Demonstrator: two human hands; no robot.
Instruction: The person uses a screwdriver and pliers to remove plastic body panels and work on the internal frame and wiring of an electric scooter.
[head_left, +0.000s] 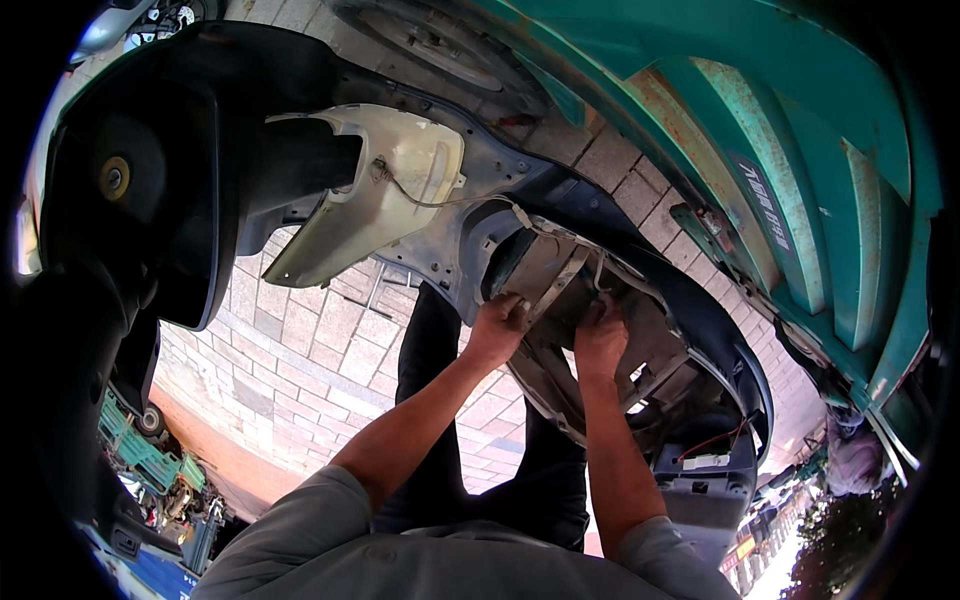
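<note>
A scooter's dark blue body [590,200] stands before me with its inner cavity [640,310] uncovered. My left hand [500,328] is at the near left rim of that cavity, thumb and fingers closed beside a pale metal strip [557,288]. What those fingers hold is hidden. Inside the cavity, right of the strip, my right hand [602,332] has its fingers curled and pressed together near a bent pale tube [600,268]. Whatever it grips cannot be made out. A thin cable [430,204] runs from a cream plastic panel [420,165] to the cavity's upper edge.
A green metal cart side [760,180] rises close on the right. The scooter's black front part [130,180], with a key lock [115,178], fills the left. Grey paving bricks [300,350] lie below. At the scooter's near right end sits a grey plastic part [705,485] with a red wire.
</note>
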